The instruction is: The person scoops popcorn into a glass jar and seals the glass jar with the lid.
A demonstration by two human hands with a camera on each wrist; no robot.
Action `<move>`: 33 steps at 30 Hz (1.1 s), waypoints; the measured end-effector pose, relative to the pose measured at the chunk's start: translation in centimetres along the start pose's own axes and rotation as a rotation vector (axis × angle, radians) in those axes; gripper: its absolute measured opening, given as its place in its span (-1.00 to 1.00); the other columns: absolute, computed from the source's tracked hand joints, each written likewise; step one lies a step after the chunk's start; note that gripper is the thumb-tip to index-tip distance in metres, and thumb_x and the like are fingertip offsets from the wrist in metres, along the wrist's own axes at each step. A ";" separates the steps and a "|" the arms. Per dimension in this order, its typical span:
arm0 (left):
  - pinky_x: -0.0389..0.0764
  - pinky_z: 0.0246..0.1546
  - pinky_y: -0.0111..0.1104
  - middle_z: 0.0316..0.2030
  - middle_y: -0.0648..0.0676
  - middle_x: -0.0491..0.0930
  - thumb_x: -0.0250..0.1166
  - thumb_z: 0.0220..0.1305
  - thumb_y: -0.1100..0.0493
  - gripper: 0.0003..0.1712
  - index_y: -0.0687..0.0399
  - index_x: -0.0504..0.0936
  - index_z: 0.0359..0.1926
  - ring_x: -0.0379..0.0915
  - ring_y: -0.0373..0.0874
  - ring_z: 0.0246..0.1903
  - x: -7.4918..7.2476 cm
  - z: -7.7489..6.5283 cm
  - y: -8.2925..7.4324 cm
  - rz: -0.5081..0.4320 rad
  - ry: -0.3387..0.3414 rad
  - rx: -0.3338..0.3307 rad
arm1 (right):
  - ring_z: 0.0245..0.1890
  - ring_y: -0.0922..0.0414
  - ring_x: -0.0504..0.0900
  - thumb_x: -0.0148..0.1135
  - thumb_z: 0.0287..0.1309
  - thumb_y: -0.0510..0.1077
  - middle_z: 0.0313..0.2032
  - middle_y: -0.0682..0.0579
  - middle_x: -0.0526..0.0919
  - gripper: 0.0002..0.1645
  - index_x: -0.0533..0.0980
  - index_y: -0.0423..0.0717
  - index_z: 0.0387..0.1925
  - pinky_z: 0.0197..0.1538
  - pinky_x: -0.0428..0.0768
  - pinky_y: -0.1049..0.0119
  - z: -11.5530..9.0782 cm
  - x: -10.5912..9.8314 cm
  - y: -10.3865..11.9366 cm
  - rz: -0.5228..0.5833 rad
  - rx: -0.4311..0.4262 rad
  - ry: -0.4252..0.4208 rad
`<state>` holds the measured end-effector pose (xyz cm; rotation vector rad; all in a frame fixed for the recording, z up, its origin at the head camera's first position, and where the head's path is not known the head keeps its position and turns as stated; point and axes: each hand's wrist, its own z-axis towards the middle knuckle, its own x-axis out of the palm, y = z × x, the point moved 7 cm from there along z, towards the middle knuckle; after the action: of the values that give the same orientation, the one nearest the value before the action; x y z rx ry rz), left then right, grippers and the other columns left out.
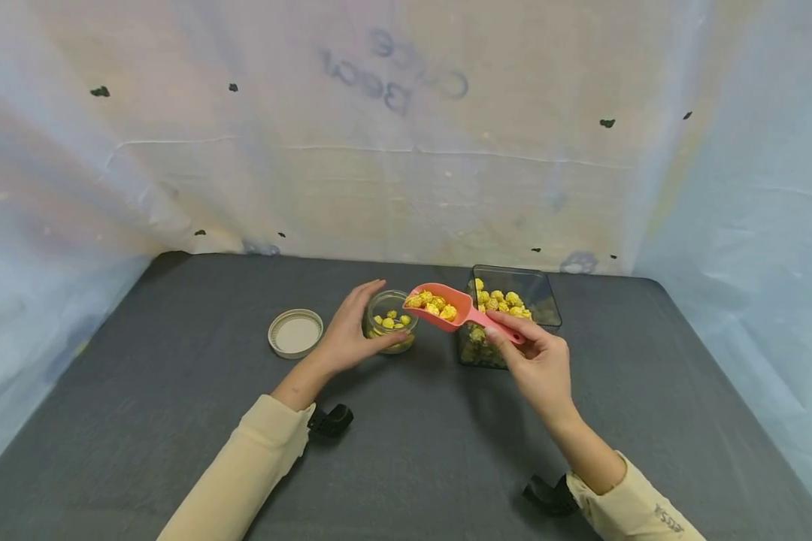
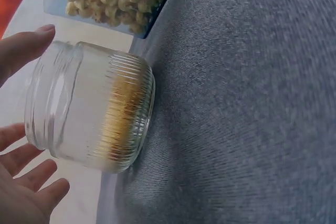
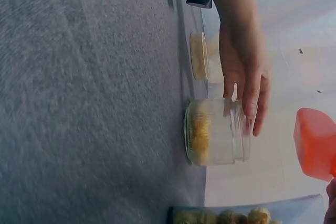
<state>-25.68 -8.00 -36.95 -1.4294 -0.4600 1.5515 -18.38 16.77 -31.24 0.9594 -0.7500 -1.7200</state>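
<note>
Popcorn (image 1: 388,323), low layer inside the glass jar (image 2: 84,114), I judge partly transferred: left hand (image 1: 348,330) curved wide around jar's mouth, right hand (image 1: 537,361) pinching a loaded scoop (image 1: 465,312) above jar's right side, undelivered, more in the box (image 1: 548,300) right of jar, lid (image 1: 295,333) off, left of jar

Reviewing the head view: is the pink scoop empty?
No, the pink scoop holds several yellow popcorn pieces in its bowl.
</note>
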 end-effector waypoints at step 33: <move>0.37 0.25 0.02 0.39 0.18 0.17 0.46 0.09 0.13 -0.03 0.08 0.14 0.45 0.15 0.13 0.37 0.8 0.1 2.5 -0.177 0.065 -0.094 | -0.48 0.34 0.61 0.40 0.02 -0.33 -0.23 -0.17 0.73 -0.69 0.68 -0.19 -0.12 -0.48 0.52 0.58 -1.2 1.8 -1.9 -0.099 -0.024 -0.003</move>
<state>-26.58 -8.56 -39.37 -1.4645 -0.6106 1.3537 -18.52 15.66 -33.88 0.9922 -0.6923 -1.8123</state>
